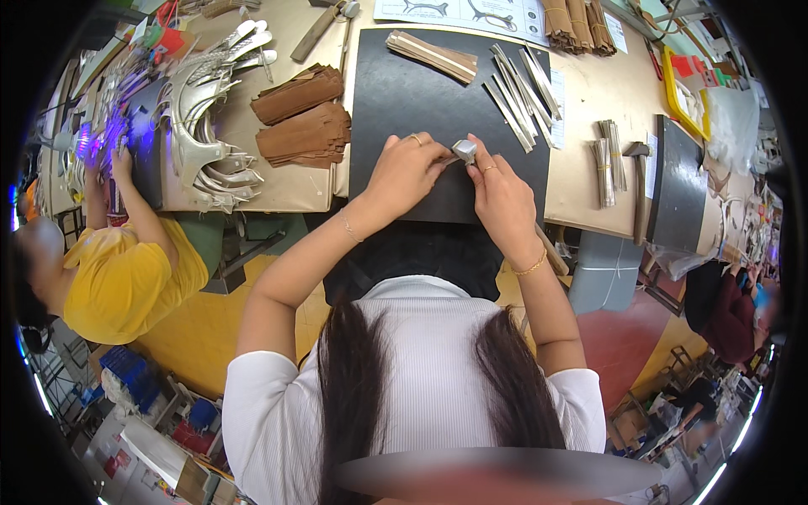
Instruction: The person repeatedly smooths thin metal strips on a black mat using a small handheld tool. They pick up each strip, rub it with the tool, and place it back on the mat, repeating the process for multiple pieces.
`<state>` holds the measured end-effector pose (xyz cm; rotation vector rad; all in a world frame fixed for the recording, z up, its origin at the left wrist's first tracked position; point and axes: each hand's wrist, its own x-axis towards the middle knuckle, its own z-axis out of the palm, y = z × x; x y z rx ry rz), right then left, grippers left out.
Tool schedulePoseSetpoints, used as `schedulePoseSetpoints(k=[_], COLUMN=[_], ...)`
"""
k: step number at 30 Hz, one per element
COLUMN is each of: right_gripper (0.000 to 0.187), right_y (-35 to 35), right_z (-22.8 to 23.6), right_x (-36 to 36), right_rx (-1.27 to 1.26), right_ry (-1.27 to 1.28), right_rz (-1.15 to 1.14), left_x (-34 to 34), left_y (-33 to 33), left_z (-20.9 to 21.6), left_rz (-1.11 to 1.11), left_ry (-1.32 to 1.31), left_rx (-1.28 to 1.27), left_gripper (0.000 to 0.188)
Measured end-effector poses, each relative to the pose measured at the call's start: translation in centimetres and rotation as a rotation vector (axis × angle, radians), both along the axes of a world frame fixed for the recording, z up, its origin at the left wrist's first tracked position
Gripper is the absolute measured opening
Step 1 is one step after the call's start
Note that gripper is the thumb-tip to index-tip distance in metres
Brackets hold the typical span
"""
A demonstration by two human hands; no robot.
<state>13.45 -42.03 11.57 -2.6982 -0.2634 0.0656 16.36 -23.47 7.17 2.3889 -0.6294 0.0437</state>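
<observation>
My right hand (502,198) is closed around a hammer, its bright metal head (465,151) showing at my fingertips. The end of a wooden handle (551,252) comes out beside my right wrist. My left hand (406,172) pinches a small thin piece (449,160) right against the hammer head; its kind is mostly hidden by the fingers. Both hands are over the front part of a black work mat (396,101). Farther back on the mat lie a bundle of flat pale strips (431,57) and several loose shiny metal strips (520,94).
Brown wrapped stacks (303,135) and curved white metal parts (198,118) lie to the left. Another hammer (640,181) and tied strip bundles (603,168) are at right. A printed drawing sheet (471,15) is at the back. A person in yellow (135,278) works at far left.
</observation>
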Motion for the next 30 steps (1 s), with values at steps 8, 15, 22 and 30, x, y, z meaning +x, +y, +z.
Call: schedulePoseSetpoints(k=[8, 15, 22, 30], right_gripper=[0.044, 0.046, 0.046, 0.046], right_y=[0.3, 0.4, 0.9, 0.8], right_z=[0.2, -0.1, 0.3, -0.2], right_x=[-0.5, -0.2, -0.8, -0.6], right_rx=[0.137, -0.023, 0.116, -0.013], right_ry=[-0.122, 0.016, -0.103, -0.010], right_rz=[0.005, 0.028, 0.039, 0.060], left_x=[-1.3, -1.0, -2.4, -1.9], left_y=[-0.3, 0.9, 0.2, 1.6], left_z=[0.2, 0.1, 0.3, 0.3], left_rz=[-0.039, 0.055, 0.016, 0.075], left_ry=[-0.310, 0.049, -0.282, 0.054], left_rx=[0.284, -0.020, 0.294, 0.048], left_gripper=[0.017, 0.015, 0.016, 0.015])
